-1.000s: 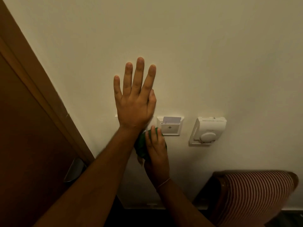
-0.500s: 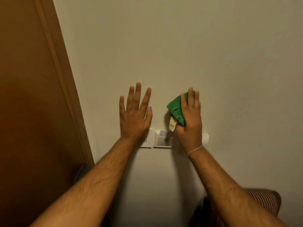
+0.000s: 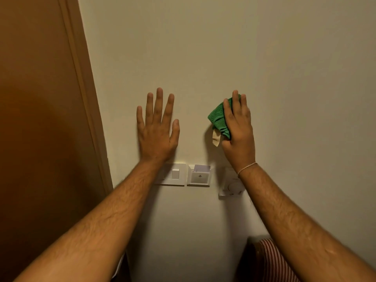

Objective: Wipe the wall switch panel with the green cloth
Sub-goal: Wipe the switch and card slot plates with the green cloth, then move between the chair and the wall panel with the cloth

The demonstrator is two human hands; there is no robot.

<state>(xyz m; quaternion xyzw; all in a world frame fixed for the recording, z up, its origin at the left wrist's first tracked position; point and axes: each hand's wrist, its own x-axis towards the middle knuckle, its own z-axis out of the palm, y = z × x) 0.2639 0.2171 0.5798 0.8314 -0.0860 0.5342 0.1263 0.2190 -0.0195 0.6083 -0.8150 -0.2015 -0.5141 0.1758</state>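
Pressing green cloth (image 3: 218,119) flat on wall w/ right hand (image 3: 238,131), at 1 o'clock of the switch panel (image 3: 176,174). Left hand (image 3: 157,129) splayed wide on wall, at panel's 11 o'clock.

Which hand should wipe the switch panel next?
Right. The right hand already presses the green cloth to the wall above the switch panel; the left hand lies flat and empty.
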